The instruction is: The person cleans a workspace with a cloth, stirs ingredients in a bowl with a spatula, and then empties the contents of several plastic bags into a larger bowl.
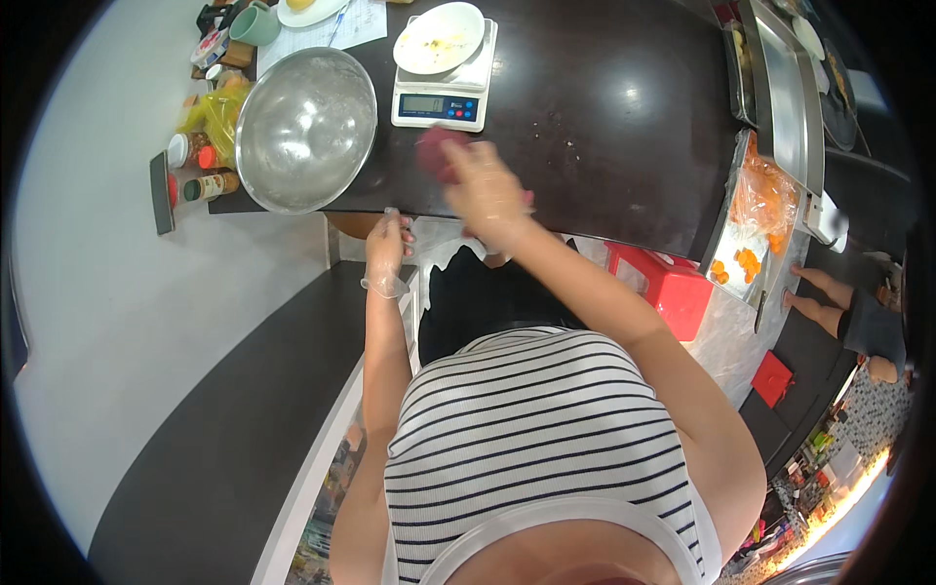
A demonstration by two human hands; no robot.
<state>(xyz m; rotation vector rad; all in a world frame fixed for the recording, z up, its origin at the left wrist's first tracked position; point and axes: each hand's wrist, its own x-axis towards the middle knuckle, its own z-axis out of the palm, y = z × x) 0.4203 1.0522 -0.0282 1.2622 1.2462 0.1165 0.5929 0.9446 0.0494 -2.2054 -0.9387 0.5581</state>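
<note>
My right hand (pixel 485 190), in a clear plastic glove, is closed on a dark red cloth (pixel 439 154). It presses the cloth on the dark tabletop (pixel 624 166) just below the scale; motion blurs both a little. A white kitchen scale (pixel 442 109) with a lit display carries a white bowl (pixel 439 39) with yellowish smears inside. At the table's near edge my left hand (pixel 387 239), also in a clear glove, holds nothing that I can see, its fingers loosely bent and apart. A large steel mixing bowl (pixel 306 132) lies beyond it to the left.
Crumbs (pixel 570 144) dot the tabletop. Jars (pixel 213 185), a yellow bag (pixel 226 115), a green mug (pixel 253 26) and paper (pixel 356 24) crowd the left. On the right, a metal tray (pixel 726 234) holds orange pieces; a red stool (pixel 673 292) stands below. Another person (pixel 868 322) is far right.
</note>
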